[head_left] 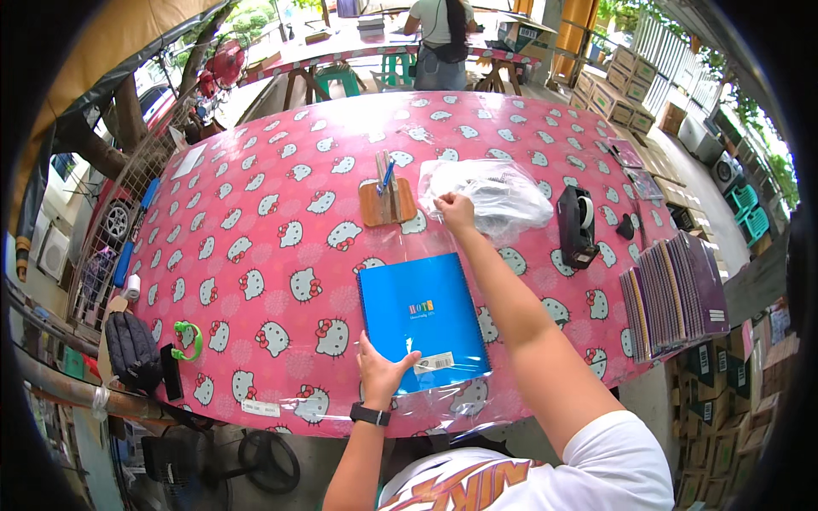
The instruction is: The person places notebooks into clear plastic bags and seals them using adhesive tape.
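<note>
Pink cloth [281, 370] printed with white cartoon cats covers a broad table [383, 115] in an open-sided work area.

At the middle of the near edge, the left hand [383, 373] rests on a blue notebook [422, 317], thumb spread over the lower cover, other fingers along its left side. The right hand [456, 211] reaches past the notebook, its fingers bent and bunched at the border of some crumpled clear plastic [503, 196]; whether they pinch any of it, I cannot tell. Clear film shows below the notebook, toward the near edge. A dark watch [370, 415] circles the left wrist.

Left of the right hand stands a wooden holder [375, 207] with a blue pen [386, 177]. Right of the plastic, toward the right edge, sits a black tape dispenser [578, 230]. Purple spiral notebooks [677, 294] are stacked at the near right corner. By the near left corner lie a black pouch [134, 351] and a bright green band [187, 341].

Beyond the far edge, a person [441, 43] stands at another table [358, 53]; a red fan [226, 64] is to the left, cartons [615, 89] to the right.
</note>
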`<act>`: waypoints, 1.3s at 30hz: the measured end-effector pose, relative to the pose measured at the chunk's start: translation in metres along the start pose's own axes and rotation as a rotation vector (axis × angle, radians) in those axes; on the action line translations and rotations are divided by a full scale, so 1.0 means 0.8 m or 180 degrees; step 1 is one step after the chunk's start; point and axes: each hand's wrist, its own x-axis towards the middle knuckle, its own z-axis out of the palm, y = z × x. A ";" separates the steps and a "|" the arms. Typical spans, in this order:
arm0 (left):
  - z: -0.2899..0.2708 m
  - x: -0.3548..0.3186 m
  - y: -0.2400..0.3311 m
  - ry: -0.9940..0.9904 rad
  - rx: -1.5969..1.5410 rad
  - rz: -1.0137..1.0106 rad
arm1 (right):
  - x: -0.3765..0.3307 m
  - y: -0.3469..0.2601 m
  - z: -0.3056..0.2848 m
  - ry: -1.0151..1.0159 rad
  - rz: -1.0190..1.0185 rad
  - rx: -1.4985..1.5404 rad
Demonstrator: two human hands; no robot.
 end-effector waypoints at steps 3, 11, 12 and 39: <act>-0.011 -0.003 0.001 -0.0130 -0.0208 -0.0144 | -0.087 -0.017 -0.046 -0.0639 0.0063 0.0673; -0.006 -0.002 0.008 -0.0224 -0.0190 -0.0079 | -0.430 -0.030 -0.235 -0.2274 0.2082 -0.0257; -0.006 -0.001 0.006 -0.0245 -0.0258 -0.0105 | -0.447 -0.039 -0.238 -0.2204 0.2157 -0.0334; -0.066 0.063 -0.063 -0.1176 -0.1682 -0.0111 | -0.328 -0.034 -0.106 -0.1434 0.1659 0.1362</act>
